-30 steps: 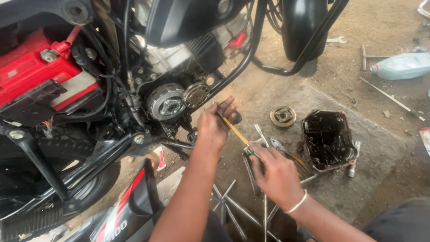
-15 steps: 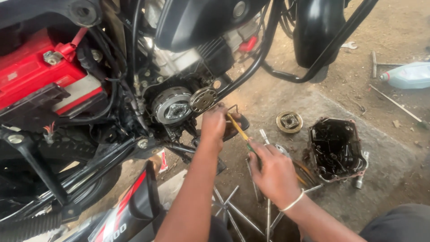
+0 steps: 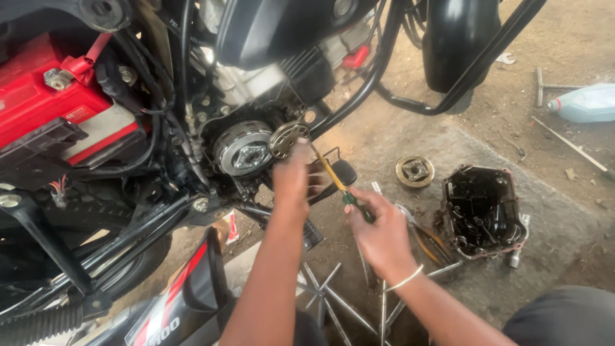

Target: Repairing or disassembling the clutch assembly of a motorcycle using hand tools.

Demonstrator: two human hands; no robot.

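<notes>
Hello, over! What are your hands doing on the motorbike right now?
Left hand up at the small round plate beside the clutch. Right hand gripping the yellow-shafted screwdriver, tip aimed at the plate. Nothing in the way.

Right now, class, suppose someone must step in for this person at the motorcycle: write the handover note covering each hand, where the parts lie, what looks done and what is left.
Left hand: at the open engine side, fingers on the small perforated disc beside the round clutch.
Right hand: gripping a screwdriver with a yellow shaft and green handle, tip aimed toward the disc.
Parts: black engine cover lies open side up on the ground; a round metal ring part lies left of it; T-handle wrenches lie near the arms.
Done: cover is off, clutch exposed.
Left: the disc is not yet seated; the cover is still off.
</notes>
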